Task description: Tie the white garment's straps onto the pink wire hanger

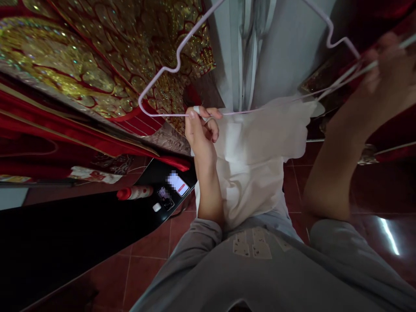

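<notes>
A pale pink wire hanger (158, 76) is held across the upper middle of the view. My left hand (203, 128) pinches its lower bar near the left end, thumb and fingers closed round the wire. A thin off-white cloth (260, 147) hangs beneath the bar, in front of my body. At the upper right my right hand (386, 65) is blurred by motion, its fingers bent around whitish straps (344, 78) close to the hanger's right end. Some of its fingers are smeared.
Gold-sequined and red garments (81, 65) hang at the left. On a black table (65, 242) lie a lit phone (178, 184), a dark phone (165, 198), a white case (156, 207) and a red-capped bottle (134, 192). Dark red garments hang at the right.
</notes>
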`<state>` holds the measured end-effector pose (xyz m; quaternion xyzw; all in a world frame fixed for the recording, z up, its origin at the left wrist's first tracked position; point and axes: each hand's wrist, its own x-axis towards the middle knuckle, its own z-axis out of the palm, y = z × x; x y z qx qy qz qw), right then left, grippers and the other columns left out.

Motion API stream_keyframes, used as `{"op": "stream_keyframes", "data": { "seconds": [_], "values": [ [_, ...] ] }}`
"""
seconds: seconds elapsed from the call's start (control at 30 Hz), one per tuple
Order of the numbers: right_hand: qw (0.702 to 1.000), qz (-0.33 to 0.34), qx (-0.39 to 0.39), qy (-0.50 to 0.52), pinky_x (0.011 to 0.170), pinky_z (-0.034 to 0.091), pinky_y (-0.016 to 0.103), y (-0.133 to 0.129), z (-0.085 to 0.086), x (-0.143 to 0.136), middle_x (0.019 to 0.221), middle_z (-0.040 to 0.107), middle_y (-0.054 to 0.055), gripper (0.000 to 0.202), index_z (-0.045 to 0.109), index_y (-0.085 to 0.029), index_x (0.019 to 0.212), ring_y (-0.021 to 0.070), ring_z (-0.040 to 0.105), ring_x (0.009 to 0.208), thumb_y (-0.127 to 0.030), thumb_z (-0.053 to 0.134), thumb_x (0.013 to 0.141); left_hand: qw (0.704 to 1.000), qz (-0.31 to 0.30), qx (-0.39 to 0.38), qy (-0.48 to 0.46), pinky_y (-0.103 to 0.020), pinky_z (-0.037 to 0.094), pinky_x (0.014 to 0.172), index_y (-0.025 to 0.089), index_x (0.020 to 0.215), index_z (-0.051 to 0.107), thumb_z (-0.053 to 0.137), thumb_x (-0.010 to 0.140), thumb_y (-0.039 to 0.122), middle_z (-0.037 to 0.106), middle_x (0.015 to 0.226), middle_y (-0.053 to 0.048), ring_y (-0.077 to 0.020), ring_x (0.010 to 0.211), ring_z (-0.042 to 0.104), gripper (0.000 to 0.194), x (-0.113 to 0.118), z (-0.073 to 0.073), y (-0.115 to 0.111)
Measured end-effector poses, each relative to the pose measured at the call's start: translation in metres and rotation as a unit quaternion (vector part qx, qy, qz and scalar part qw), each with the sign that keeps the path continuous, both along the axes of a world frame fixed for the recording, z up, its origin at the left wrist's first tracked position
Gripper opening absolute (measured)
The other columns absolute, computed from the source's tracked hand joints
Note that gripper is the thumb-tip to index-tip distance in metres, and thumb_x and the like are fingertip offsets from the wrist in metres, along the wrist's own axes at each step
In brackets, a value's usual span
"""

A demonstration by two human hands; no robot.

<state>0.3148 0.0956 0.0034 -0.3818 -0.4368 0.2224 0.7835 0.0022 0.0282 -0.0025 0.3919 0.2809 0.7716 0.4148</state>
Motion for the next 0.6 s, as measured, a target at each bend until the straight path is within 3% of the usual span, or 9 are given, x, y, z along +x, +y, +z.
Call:
{"op": "stream_keyframes", "data": {
  "seconds": [0.03,0.1,0.17,0.23,0.33,0.43,0.53,0.6],
  "values": [
    [0.998,-0.042,0.047,0.012,0.088,0.055,0.028,-0.002,-0.004,0.002,0.125,0.068,-0.01,0.039,0.071,-0.036,0.112,0.011,0.069,0.115,-0.008,0.054,0.091,1.0,0.001,-0.003,0.002,-0.021,0.02,0.041,0.019,0.084,0.052,0.044,0.116,0.041,0.064,0.078,-0.003,-0.0079,0.043,0.028,0.04,0.0,0.0,0.001],
    [0.983,-0.082,0.161,-0.019,0.075,0.053,0.026,-0.011,-0.009,-0.01,0.09,0.066,-0.006,0.023,0.072,-0.03,0.098,0.0085,0.067,0.08,-0.012,0.058,0.092,1.0,-0.007,0.01,0.005,-0.021,0.018,0.04,0.019,0.083,0.052,0.039,0.117,0.037,0.064,0.077,-0.003,-0.008,0.042,0.027,0.04,0.0,0.0,0.003],
    [0.976,-0.056,0.192,-0.091,0.068,0.053,0.027,-0.028,-0.006,-0.039,0.082,0.062,-0.004,0.004,0.072,-0.028,0.097,0.0088,0.061,0.068,-0.028,0.072,0.093,0.999,-0.016,0.03,0.001,-0.022,0.015,0.04,0.019,0.084,0.052,0.035,0.117,0.033,0.065,0.077,-0.003,-0.0084,0.041,0.025,0.04,0.001,0.001,0.003],
    [0.974,-0.093,0.166,-0.124,0.07,0.054,0.033,-0.046,0.001,-0.073,0.088,0.069,0.002,0.015,0.074,-0.026,0.102,0.0144,0.067,0.075,-0.039,0.071,0.098,1.0,-0.019,0.025,0.003,-0.022,0.016,0.041,0.02,0.084,0.053,0.037,0.117,0.035,0.065,0.078,-0.004,-0.0088,0.041,0.024,0.04,0.003,0.001,0.002],
    [0.942,0.003,0.082,-0.326,0.087,0.058,0.043,-0.062,0.012,-0.105,0.102,0.078,0.003,0.012,0.075,-0.031,0.107,0.0223,0.074,0.096,-0.037,0.067,0.1,1.0,-0.011,-0.004,0.012,-0.023,0.017,0.041,0.02,0.084,0.053,0.044,0.115,0.043,0.066,0.081,-0.004,-0.0084,0.042,0.025,0.039,0.005,0.002,-0.002],
    [0.904,0.033,0.035,-0.425,0.094,0.058,0.049,-0.066,0.012,-0.108,0.103,0.081,-0.001,0.01,0.074,-0.036,0.107,0.0233,0.076,0.093,-0.037,0.068,0.099,1.0,-0.016,-0.026,0.009,-0.023,0.016,0.04,0.019,0.087,0.056,0.047,0.114,0.043,0.071,0.087,-0.006,-0.0073,0.043,0.026,0.037,0.004,0.001,-0.007],
    [0.905,0.002,0.031,-0.424,0.096,0.057,0.052,-0.066,0.005,-0.102,0.1,0.082,-0.002,0.012,0.073,-0.037,0.107,0.0238,0.076,0.09,-0.044,0.066,0.099,0.998,-0.015,-0.064,0.01,-0.024,0.018,0.039,0.02,0.099,0.064,0.046,0.113,0.043,0.078,0.099,-0.01,-0.0074,0.042,0.026,0.032,-0.001,-0.001,-0.012],
    [0.912,-0.005,0.031,-0.408,0.1,0.056,0.054,-0.067,0.001,-0.101,0.103,0.082,0.0,0.02,0.072,-0.036,0.112,0.0254,0.076,0.096,-0.049,0.065,0.099,0.996,0.024,-0.083,0.013,-0.026,0.02,0.039,0.022,0.113,0.067,0.048,0.111,0.043,0.079,0.11,-0.011,-0.0076,0.042,0.026,0.028,-0.007,-0.003,-0.015]
  ]
}}
